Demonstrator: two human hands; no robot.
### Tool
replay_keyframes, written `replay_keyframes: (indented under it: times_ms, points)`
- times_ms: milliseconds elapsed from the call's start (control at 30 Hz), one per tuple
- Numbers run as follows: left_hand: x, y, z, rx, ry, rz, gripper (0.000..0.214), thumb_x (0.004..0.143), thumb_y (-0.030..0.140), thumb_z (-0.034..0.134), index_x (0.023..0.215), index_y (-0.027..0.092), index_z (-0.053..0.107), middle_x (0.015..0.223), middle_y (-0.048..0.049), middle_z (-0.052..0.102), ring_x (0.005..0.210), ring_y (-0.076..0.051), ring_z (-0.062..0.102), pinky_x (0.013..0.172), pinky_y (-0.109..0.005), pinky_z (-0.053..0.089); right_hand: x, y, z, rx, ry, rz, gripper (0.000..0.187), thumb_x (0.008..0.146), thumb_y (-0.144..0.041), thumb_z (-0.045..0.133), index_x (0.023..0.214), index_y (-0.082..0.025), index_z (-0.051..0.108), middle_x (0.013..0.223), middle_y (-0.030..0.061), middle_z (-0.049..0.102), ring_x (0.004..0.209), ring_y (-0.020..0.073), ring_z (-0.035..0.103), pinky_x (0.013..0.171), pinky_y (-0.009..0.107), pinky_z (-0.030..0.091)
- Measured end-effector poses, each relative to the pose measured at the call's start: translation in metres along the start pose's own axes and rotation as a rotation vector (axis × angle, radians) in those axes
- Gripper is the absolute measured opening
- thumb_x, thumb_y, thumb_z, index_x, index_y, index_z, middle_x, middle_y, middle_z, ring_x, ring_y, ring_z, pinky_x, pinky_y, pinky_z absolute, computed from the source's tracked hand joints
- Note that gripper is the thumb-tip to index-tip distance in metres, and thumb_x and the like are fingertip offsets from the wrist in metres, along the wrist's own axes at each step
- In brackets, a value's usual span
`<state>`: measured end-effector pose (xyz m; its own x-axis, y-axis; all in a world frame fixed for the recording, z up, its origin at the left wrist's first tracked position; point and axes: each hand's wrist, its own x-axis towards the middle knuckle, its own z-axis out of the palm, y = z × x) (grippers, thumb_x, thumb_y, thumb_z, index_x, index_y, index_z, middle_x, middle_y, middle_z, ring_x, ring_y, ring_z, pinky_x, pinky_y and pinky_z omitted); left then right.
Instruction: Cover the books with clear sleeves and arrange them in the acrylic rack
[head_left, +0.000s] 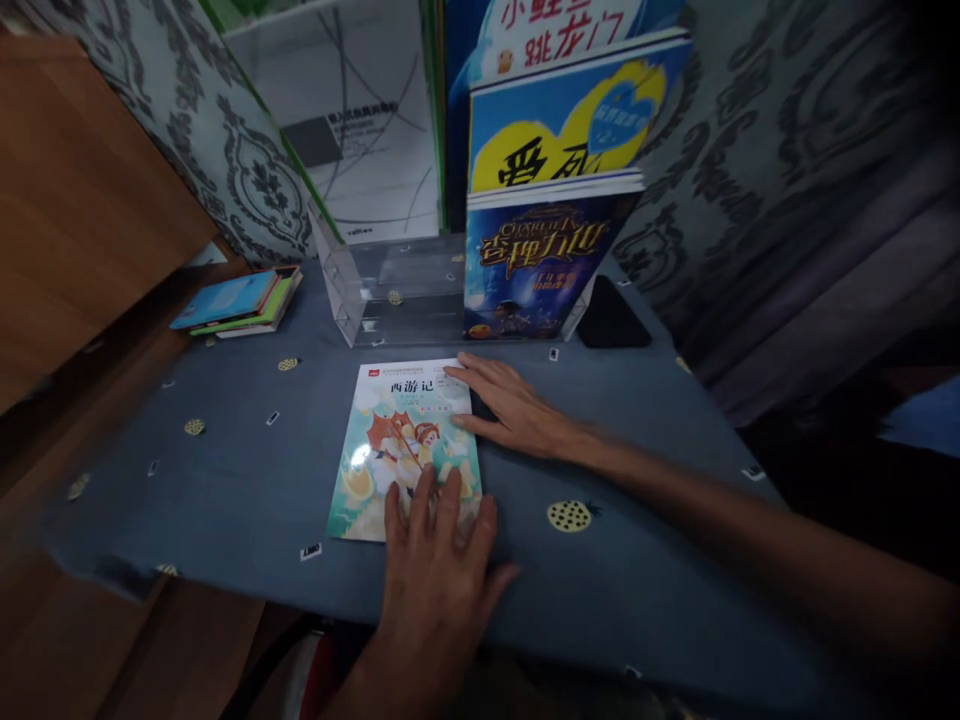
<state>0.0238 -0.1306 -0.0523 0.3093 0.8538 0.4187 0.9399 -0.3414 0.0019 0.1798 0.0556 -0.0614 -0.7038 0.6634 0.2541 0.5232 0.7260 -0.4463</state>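
Note:
A thin paperback book [360, 465] with a green-and-white illustrated cover lies flat and closed on the table, its title upright to me. My left hand [439, 570] rests over the book's lower right part, fingers spread across the cover and thumb off to the right. At the upper right corner and right edge of the book is my right hand [506, 400], fingers stretched out and touching it. Neither hand is closed around anything. The lower part of the cover picture is partly hidden under my left fingers.
Behind the book stands a clear acrylic rack [409, 315]. A dark blue book [532, 265], a yellow-and-blue book [555, 120] and a white-covered book [367, 130] stand in it. A small book stack [236, 300] lies left, a black flat object [613, 315] right. Patterned cloth [247, 450] covers the table.

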Motion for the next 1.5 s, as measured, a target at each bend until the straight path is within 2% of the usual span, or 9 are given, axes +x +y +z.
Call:
replay_keyframes:
  times_ms: [100,233,367,467,600,733,833,1133,1500]
  points:
    - [-0.002,-0.008,0.002,0.008,0.028,-0.049,0.023,0.089,0.032,0.064,0.112,0.029,0.067,0.134,-0.0083,0.065,0.132,-0.034,0.052,0.107,-0.061,0.042,0.006,0.003,0.002,0.028,0.047,-0.015,0.061,0.096,-0.05,0.054,0.147,-0.017,0.046,0.155,0.0215,0.043,0.145,0.0362,0.039,0.115,0.063,0.035]
    - [-0.015,-0.048,-0.017,0.07,-0.062,-0.047,0.019,0.085,0.014,0.055,0.096,0.025,0.066,0.13,-0.0069,0.067,0.13,-0.032,0.055,0.104,-0.057,0.047,0.001,-0.007,-0.004,0.162,0.117,-0.049,0.042,0.096,-0.039,0.055,0.134,-0.019,0.058,0.136,0.0165,0.06,0.128,0.0311,0.056,0.107,0.055,0.046]
    - [-0.019,-0.094,-0.047,0.131,-0.115,-0.058,0.025,0.091,0.014,0.044,0.101,0.022,0.065,0.121,-0.0097,0.071,0.119,-0.031,0.063,0.092,-0.05,0.054,-0.005,-0.026,-0.009,0.303,0.084,-0.11,0.032,0.096,-0.03,0.055,0.125,-0.019,0.065,0.117,0.0125,0.066,0.111,0.0248,0.064,0.098,0.045,0.054]
    - [-0.001,-0.112,-0.056,0.058,-0.176,-0.094,0.024,0.096,0.023,0.042,0.094,0.022,0.066,0.104,-0.0079,0.073,0.093,-0.026,0.07,0.078,-0.042,0.057,-0.003,-0.032,-0.007,0.349,0.07,-0.13,0.029,0.096,-0.026,0.055,0.12,-0.019,0.068,0.11,0.0109,0.067,0.101,0.0222,0.066,0.091,0.042,0.056]
    - [0.051,-0.127,-0.037,-0.065,-0.185,-0.152,0.03,0.099,0.025,0.041,0.114,0.02,0.066,0.11,-0.0095,0.072,0.098,-0.026,0.069,0.083,-0.04,0.056,0.009,-0.026,0.0,0.356,0.134,-0.083,0.027,0.098,-0.023,0.05,0.116,-0.019,0.07,0.101,0.009,0.072,0.095,0.0214,0.068,0.087,0.041,0.056]
    - [0.108,-0.147,-0.003,-0.062,-0.264,-0.145,0.039,0.098,0.016,0.038,0.13,0.014,0.06,0.116,-0.0133,0.068,0.108,-0.028,0.063,0.095,-0.044,0.052,0.029,-0.016,0.004,0.368,0.161,-0.099,0.034,0.096,-0.015,0.046,0.12,-0.021,0.069,0.109,0.0086,0.073,0.1,0.0205,0.068,0.09,0.041,0.054]
    - [0.131,-0.16,0.019,-0.097,-0.242,-0.106,0.042,0.096,0.012,0.038,0.133,0.014,0.058,0.129,-0.0136,0.063,0.117,-0.026,0.058,0.103,-0.043,0.048,0.042,-0.011,0.007,0.387,0.153,-0.097,0.037,0.095,-0.014,0.045,0.124,-0.022,0.068,0.118,0.0094,0.073,0.106,0.0208,0.067,0.093,0.041,0.053]
    - [0.134,-0.166,0.041,-0.096,-0.184,-0.051,0.045,0.091,0.006,0.038,0.13,0.011,0.059,0.129,-0.0164,0.061,0.118,-0.028,0.059,0.101,-0.045,0.048,0.052,-0.005,0.01,0.424,0.064,-0.066,0.035,0.092,-0.016,0.051,0.123,-0.022,0.068,0.117,0.0077,0.072,0.104,0.0209,0.066,0.092,0.038,0.052]
    - [0.131,-0.173,0.045,-0.181,-0.121,-0.043,0.041,0.097,0.016,0.038,0.13,0.01,0.062,0.128,-0.0148,0.064,0.117,-0.026,0.059,0.105,-0.043,0.047,0.035,-0.004,0.006,0.359,-0.045,-0.186,0.036,0.094,-0.026,0.059,0.129,-0.021,0.063,0.14,0.0117,0.06,0.13,0.0265,0.054,0.112,0.051,0.041]
